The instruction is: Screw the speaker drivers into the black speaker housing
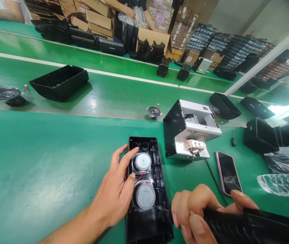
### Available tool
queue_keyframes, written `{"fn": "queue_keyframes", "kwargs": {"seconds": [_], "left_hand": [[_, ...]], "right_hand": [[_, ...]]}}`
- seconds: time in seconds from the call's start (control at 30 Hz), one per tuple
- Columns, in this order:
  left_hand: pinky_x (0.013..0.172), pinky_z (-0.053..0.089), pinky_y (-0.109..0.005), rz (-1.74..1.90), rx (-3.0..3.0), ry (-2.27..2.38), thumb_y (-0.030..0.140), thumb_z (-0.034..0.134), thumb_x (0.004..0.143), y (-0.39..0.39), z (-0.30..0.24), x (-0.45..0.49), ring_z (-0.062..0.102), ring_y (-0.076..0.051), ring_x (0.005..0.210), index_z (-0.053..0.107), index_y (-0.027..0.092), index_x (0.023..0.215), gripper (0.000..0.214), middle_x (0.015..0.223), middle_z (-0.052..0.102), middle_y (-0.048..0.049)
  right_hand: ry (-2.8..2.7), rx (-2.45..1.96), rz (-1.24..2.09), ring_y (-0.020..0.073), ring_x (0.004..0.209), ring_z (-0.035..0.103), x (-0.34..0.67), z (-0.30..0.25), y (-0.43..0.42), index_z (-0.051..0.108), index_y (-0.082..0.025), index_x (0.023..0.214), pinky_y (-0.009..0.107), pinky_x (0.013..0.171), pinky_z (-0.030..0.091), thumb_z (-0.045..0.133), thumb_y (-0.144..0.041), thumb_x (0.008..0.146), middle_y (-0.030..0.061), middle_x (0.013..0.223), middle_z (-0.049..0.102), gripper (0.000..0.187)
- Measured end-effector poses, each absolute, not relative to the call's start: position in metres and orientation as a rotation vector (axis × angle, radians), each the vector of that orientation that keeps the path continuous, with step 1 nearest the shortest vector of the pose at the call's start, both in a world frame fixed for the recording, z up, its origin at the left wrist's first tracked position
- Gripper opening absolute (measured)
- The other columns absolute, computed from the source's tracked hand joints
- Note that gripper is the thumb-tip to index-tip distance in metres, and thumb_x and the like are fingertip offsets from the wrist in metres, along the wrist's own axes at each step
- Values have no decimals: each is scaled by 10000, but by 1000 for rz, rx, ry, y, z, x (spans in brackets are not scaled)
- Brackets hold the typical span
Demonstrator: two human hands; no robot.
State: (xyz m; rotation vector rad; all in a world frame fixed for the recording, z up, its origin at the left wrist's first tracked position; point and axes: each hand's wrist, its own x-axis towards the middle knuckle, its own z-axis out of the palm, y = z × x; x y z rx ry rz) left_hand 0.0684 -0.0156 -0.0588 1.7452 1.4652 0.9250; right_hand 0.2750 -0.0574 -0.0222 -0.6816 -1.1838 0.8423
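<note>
A long black speaker housing (pixel 149 227) lies on the green bench with two round speaker drivers in it, an upper driver (pixel 143 162) and a lower driver (pixel 145 196). A red wire runs between them. My left hand (pixel 116 189) is closed on the housing's left edge, with index finger and thumb inside beside the upper driver and other fingers outside. In my right hand (pixel 197 213) is a black electric screwdriver (pixel 235 223), held nearly level. Its bit points left, at the lower right rim of the lower driver; whether it sits on a screw I cannot tell.
A silver-and-black machine (pixel 190 132) stands behind the housing, its cable running forward beside a phone (pixel 228 173). A plastic bottle (pixel 281 184) lies at right. On the belt beyond sit a black speaker shell (pixel 60 83) and a loose driver (pixel 153 112). Co-workers stand across the line.
</note>
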Motion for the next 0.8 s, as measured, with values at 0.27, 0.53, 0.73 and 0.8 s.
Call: {"fn": "queue_keyframes", "kwargs": {"seconds": [0.27,0.53,0.73,0.8], "left_hand": [[1235,515,-775,916,1750,1466,350,329,1164,-13,-59,70,502,-411,1608,424,466,1696,553,1834,284,-58],[1276,460,-795,933,1724,1486,332,338,1160,-14,-54,73,396,-414,1681,424,495,1676,548,1820,304,-23],[1226,541,-755,919,1766,1476,341,366,1154,-14,-59,69,523,-404,1597,410,489,1698,566,1829,299,-47],[1211,560,-746,927,1772,1482,331,378,1148,-14,-60,70,541,-408,1583,420,469,1701,572,1824,315,-62]], "right_hand": [[-1149,-687,905,128,535,516,278,-26,-57,419,-466,1525,290,504,500,626,-153,1120,-87,813,537,552],[-1030,-792,890,126,572,575,271,-25,-55,461,-484,1471,288,563,534,665,-127,1106,-94,813,559,550],[-964,-812,883,103,559,557,264,-27,-53,503,-430,1446,267,572,535,672,-141,1108,-99,799,559,475],[-951,-812,879,100,562,565,263,-28,-53,504,-423,1446,259,570,533,673,-144,1109,-99,796,557,469]]}}
